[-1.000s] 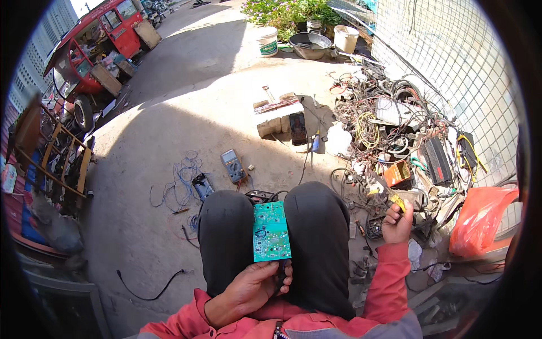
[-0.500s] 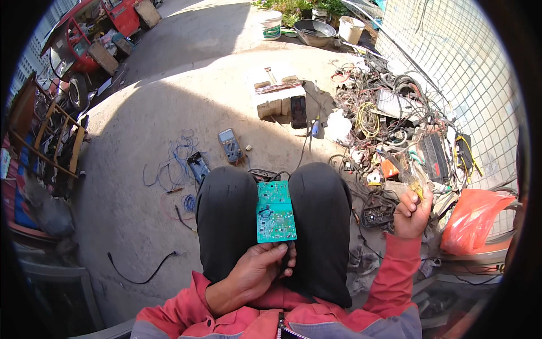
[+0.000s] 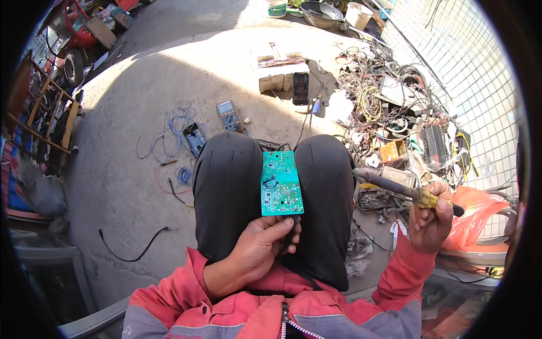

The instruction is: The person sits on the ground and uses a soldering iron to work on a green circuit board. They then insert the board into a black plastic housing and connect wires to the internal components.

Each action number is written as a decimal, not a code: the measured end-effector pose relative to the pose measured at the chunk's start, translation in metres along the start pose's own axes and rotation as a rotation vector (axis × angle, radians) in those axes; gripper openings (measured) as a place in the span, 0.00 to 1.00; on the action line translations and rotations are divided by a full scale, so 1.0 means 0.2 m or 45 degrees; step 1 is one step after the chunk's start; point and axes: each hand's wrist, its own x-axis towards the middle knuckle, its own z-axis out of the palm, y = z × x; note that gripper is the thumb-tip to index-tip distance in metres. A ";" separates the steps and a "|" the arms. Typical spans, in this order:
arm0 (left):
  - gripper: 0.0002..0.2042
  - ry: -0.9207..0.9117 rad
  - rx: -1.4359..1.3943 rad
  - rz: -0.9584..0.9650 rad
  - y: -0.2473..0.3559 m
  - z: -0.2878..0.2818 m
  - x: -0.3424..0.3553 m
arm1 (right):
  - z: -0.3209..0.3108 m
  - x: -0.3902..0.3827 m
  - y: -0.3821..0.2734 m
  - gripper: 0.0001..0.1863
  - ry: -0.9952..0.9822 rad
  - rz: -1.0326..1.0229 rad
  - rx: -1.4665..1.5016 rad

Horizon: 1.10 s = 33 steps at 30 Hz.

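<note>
Okay, we're sitting with our legs [image 3: 326, 209] flanking the work. Off right, our soldering iron [image 3: 389, 184] is pointing left, roughly toward the green circuit board [image 3: 280, 198] between our thighs, its long axis running away from us. Our left hand [image 3: 257, 240], nearer, is gripping its near edge; our right hand [image 3: 429, 227] is holding the iron.

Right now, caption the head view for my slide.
Left hand holds a green circuit board; right hand grips a yellow-handled tool near a heap of tangled cables.
</note>
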 end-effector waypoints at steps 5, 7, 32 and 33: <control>0.07 0.010 0.005 0.038 -0.01 0.01 0.00 | 0.08 -0.04 -0.05 0.17 -0.197 -0.015 -0.286; 0.07 -0.006 0.013 0.071 -0.02 0.01 0.01 | 0.14 -0.05 -0.07 0.17 -0.177 -0.032 -0.429; 0.08 -0.037 0.021 0.081 -0.04 0.00 0.02 | 0.36 -0.05 -0.11 0.11 -0.577 -0.309 -1.068; 0.08 -0.036 0.018 0.080 -0.04 0.00 0.02 | 0.37 -0.05 -0.10 0.11 -0.583 -0.331 -1.080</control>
